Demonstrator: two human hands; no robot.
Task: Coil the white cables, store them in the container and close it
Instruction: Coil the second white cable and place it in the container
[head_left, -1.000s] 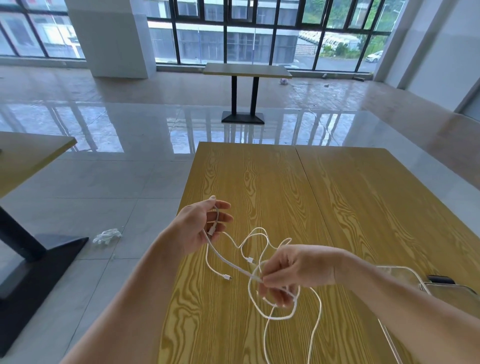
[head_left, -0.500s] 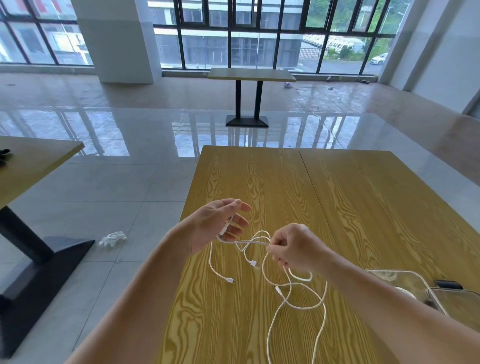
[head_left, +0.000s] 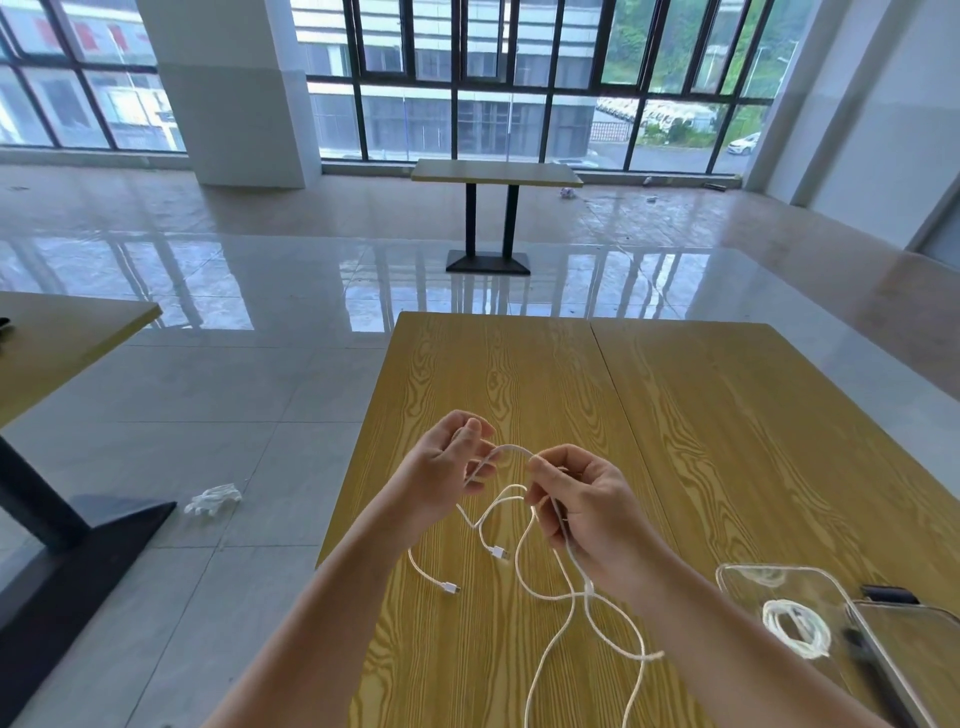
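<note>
Loose white cables (head_left: 561, 587) hang in tangled loops above the yellow wooden table (head_left: 701, 415). My left hand (head_left: 441, 467) holds one end of a cable between thumb and fingers. Just to its right, my right hand (head_left: 582, 504) pinches the same cable, which arches between the two hands. Two free plug ends dangle near the table's left side. At the lower right stands a clear plastic container (head_left: 737, 577) with one coiled white cable (head_left: 795, 626) inside. Its clear lid (head_left: 914, 649) lies beside it on the right.
The table's left edge runs close under my left forearm. A second table (head_left: 62, 343) with a black foot stands at the left, and a third table (head_left: 493, 174) stands far back by the windows. A crumpled white item (head_left: 213, 499) lies on the tiled floor.
My right hand has risen from low over the table towards my left hand, pulling the cable up. The hands now sit close together with a short arch of cable between them.
</note>
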